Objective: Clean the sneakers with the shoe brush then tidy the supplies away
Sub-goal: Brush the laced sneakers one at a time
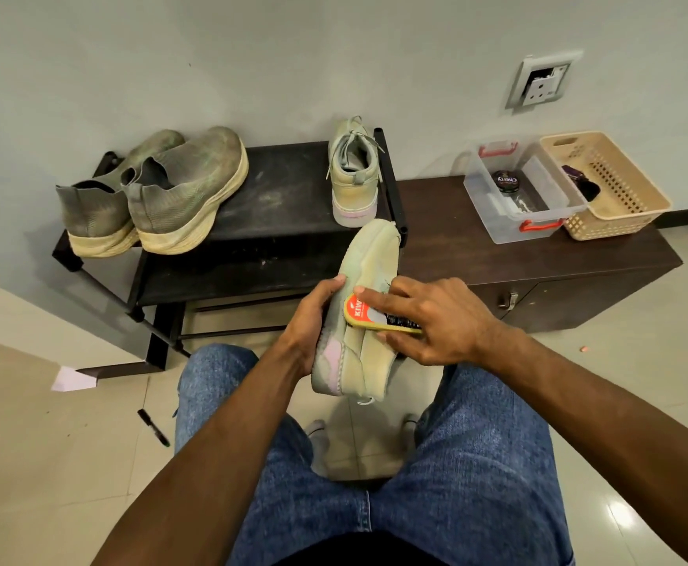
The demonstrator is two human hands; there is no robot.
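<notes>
My left hand (313,320) grips a pale green sneaker (368,263) from its sole side, holding it on edge above my knees, toe pointing away. My right hand (432,320) holds a yellow shoe brush (368,314) with a red label against the sneaker's side, index finger laid along the brush's back. The matching sneaker (352,177) stands upright on the black shoe rack (285,198). A dusty grey-green pair of knit sneakers (158,194) sits on the rack's left end.
A low dark cabinet (538,263) to the right carries a clear plastic box (513,194) with a polish tin (505,182) inside, and a beige basket (615,189). A black marker (153,427) and a scrap of paper (70,379) lie on the tiled floor.
</notes>
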